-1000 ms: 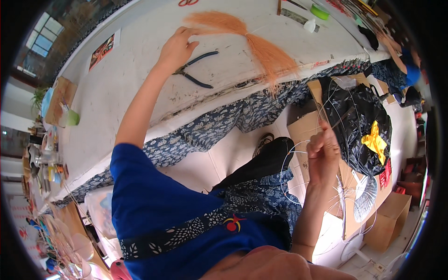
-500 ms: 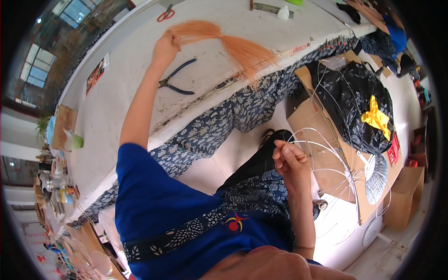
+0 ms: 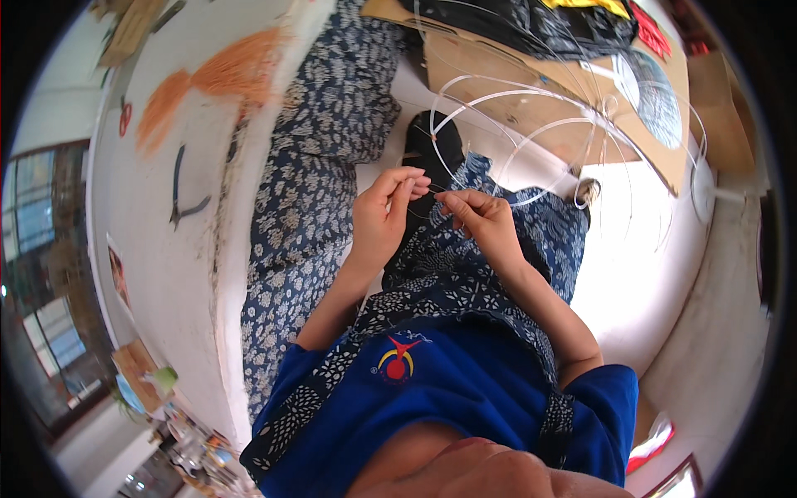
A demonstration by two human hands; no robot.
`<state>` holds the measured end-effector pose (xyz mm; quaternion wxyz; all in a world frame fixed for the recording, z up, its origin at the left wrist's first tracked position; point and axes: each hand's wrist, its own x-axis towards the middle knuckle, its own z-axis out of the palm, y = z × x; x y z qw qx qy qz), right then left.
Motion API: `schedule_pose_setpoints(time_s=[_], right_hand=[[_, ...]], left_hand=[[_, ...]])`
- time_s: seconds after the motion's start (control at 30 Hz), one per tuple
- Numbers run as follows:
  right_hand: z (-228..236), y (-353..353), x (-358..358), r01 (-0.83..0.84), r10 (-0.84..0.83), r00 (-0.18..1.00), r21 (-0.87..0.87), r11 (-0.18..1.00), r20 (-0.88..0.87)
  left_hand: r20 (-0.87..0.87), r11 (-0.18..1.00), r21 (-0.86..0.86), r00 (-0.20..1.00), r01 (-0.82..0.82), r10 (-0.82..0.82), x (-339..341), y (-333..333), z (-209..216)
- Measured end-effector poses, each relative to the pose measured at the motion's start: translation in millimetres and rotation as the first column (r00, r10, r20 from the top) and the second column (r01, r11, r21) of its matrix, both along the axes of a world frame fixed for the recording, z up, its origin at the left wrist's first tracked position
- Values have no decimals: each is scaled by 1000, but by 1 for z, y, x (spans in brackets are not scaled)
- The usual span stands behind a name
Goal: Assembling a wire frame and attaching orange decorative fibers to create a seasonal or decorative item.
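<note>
Both my hands have come together over my lap, above the patterned blue apron [image 3: 448, 278]. My right hand [image 3: 483, 217] has its thumb and forefinger pinched on a thin thread [image 3: 433, 190]. Close by on its left, the fingers of my left hand [image 3: 387, 207] are bent together around the same thread, as far as I can make out. Just beyond the hands rises an open frame of thin white hoops [image 3: 506, 85], gathered at a knot on the right. How the thread meets the frame is too fine to tell.
On the white table [image 3: 178, 274] to the left lie a tied bundle of orange fibre [image 3: 237, 66], dark-handled pliers [image 3: 178, 187] and red-handled scissors [image 3: 125, 119]. A cardboard sheet [image 3: 490, 83] with a black plastic bag [image 3: 515, 29] and a round fan [image 3: 652, 95] is at the far right.
My left hand has let go of the orange bundle, leaving it on the table, and moved over my lap beside my right hand. The view has turned rightward.
</note>
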<state>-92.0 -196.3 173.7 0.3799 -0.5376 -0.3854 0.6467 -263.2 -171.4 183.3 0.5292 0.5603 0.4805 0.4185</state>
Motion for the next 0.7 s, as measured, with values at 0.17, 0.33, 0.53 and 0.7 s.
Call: schedule_pose_setpoints(time_s=[0.17, 0.33, 0.53, 0.7], right_hand=[[-16, -26, 16, 57, -57, 998, -34, 998, 4], [-21, -28, 27, -4, -1, 991, 38, 999, 130], [-11, -23, 37, 269, -269, 963, 9, 963, -18], [-21, -19, 35, 274, -261, 949, 54, 960, -175]], left_hand=[[-315, 957, 158, 931, 242, -184, 36, -2, -8], [-397, 892, 332, 903, 308, -164, 47, -1, -18], [-507, 866, 349, 850, 358, -147, 50, -4, -13], [-542, 810, 351, 807, 470, -234, 55, -11, -12]])
